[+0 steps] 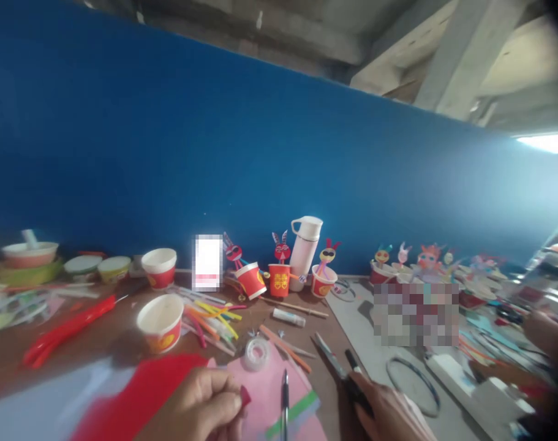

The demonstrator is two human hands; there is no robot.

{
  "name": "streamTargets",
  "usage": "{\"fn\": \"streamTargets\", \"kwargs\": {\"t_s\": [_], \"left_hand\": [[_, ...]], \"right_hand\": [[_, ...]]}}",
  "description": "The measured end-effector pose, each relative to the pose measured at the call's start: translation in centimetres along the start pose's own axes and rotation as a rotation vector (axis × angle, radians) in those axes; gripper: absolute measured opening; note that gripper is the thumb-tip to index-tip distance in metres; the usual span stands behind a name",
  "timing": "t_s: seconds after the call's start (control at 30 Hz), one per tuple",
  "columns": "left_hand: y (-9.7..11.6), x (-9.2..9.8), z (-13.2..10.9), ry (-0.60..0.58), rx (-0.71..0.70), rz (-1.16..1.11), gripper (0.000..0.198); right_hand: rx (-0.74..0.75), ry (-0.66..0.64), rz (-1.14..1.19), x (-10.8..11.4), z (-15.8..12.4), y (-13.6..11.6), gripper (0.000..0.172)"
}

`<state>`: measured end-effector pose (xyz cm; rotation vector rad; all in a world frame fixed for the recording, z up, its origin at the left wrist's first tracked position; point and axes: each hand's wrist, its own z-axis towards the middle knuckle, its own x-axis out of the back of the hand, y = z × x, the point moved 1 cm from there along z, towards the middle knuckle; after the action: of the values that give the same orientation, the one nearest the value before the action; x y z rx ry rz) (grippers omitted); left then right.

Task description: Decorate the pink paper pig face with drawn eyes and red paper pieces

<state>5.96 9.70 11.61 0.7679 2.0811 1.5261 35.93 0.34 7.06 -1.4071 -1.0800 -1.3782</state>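
Note:
My left hand (205, 401) is closed, with a small piece of red paper (245, 397) pinched between thumb and fingertips. It hovers over a red paper sheet (154, 380) and pink paper (269, 392). On the right, my right hand (384, 407) is closed around the black handles of a pair of scissors (330, 356), their blades pointing away from me. Between the hands, a black pen (285, 392) lies on the pink paper near a green strip (299, 411). A roll of clear tape (257, 354) sits at the paper's far edge.
Paper cups (160, 324) and colored sticks (214, 315) lie ahead left. Cup figures (279, 278) and a white thermos (304, 254) stand by the blue partition (260, 153). A power strip (457, 373) lies right, with another person's hand (542, 331) beyond.

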Motion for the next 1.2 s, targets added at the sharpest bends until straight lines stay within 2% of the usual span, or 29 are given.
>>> {"fn": "streamTargets", "kwargs": {"t_s": [0.13, 0.27, 0.43, 0.53, 0.6, 0.63, 0.7, 0.77, 0.83, 0.93, 1.0, 1.13, 1.2], "left_hand": [[-0.2, -0.5, -1.5, -0.041, 0.057, -0.019, 0.024], [-0.8, -0.9, -2.4, 0.01, 0.082, 0.008, 0.023], [-1.2, -1.4, -3.3, 0.084, 0.108, 0.098, 0.019], [-1.3, -1.9, -3.3, 0.103, 0.115, 0.156, 0.018], [-1.5, -2.3, -3.1, 0.086, 0.098, 0.182, 0.021], [-1.6, -2.6, -3.0, 0.075, 0.092, 0.187, 0.022], [-1.8, -3.1, -2.8, 0.051, 0.078, 0.196, 0.021], [-1.8, -3.5, -2.6, 0.021, 0.073, 0.196, 0.019], [-1.6, -3.6, -2.6, -0.015, 0.07, 0.199, 0.019], [-1.5, -3.3, -2.4, -0.066, 0.088, 0.171, 0.027], [-1.9, -3.1, -2.1, -0.108, 0.1, 0.068, 0.033], [-2.8, -3.1, -1.4, -0.166, 0.136, -0.251, 0.039], [-3.1, -3.2, -1.3, -0.168, 0.137, -0.32, 0.041]], "right_hand": [[0.02, -0.121, -0.071, 1.0, 0.1, -0.4, 0.037], [0.098, -0.208, -0.098, 1.3, 1.1, -0.3, 0.035], [0.129, -0.205, -0.13, 2.7, 2.0, 0.4, 0.025], [0.105, -0.138, -0.1, 4.2, 1.5, -0.7, 0.027], [0.14, -0.088, 0.015, 5.1, 0.5, -2.9, 0.029], [0.249, -0.06, 0.24, 5.5, -0.1, -4.4, 0.026], [0.443, -0.164, 0.629, 5.7, -1.1, -7.5, 0.021], [0.446, -0.273, 0.874, 5.2, -1.5, -10.0, 0.016], [0.395, -0.37, 1.092, 4.1, -1.5, -11.4, 0.019], [0.364, -0.407, 1.213, 2.6, -1.4, -12.0, 0.024], [0.364, -0.394, 1.262, 2.2, -1.3, -12.1, 0.023], [0.345, -0.355, 1.387, 2.3, -1.1, -12.4, 0.02], [0.375, -0.361, 1.415, 2.5, -0.9, -12.6, 0.021]]}}
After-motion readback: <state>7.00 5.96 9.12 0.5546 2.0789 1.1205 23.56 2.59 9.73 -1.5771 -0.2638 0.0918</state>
